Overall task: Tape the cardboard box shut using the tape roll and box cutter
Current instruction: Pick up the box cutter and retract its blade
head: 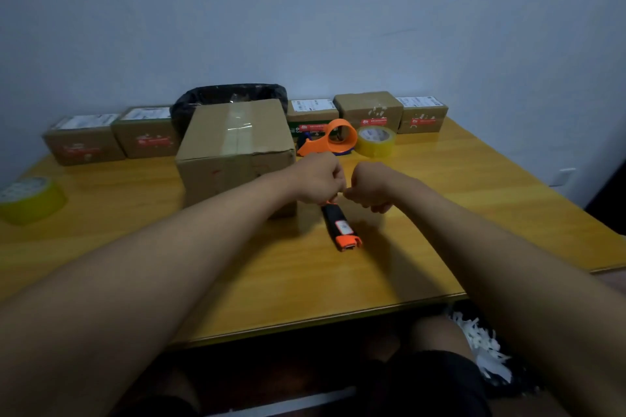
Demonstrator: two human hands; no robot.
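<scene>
Orange-and-black box cutter (pixel 340 226) at frame centre, lying on the yellow wooden table (pixel 440 186), butt end toward the viewer. Left hand (pixel 318 179) grips its far end, fingers curled round it. Right hand (pixel 371 186) just beside the left, knuckles almost touching, fingers curled; whether it pinches the cutter's tip or anything else cannot be told, since the contact is hidden.

Cardboard box (pixel 235 149) stands just left of the hands, flaps down, a clear tape strip along the top seam. Tape roll (pixel 376 140), yellow, sits upper right of centre, beside an orange tape dispenser (pixel 333 139). Second yellow roll (pixel 28 198) at far left edge.

Row of small labelled cartons (pixel 369 110) along the wall; black-lined bin (pixel 230 96) behind the box.
</scene>
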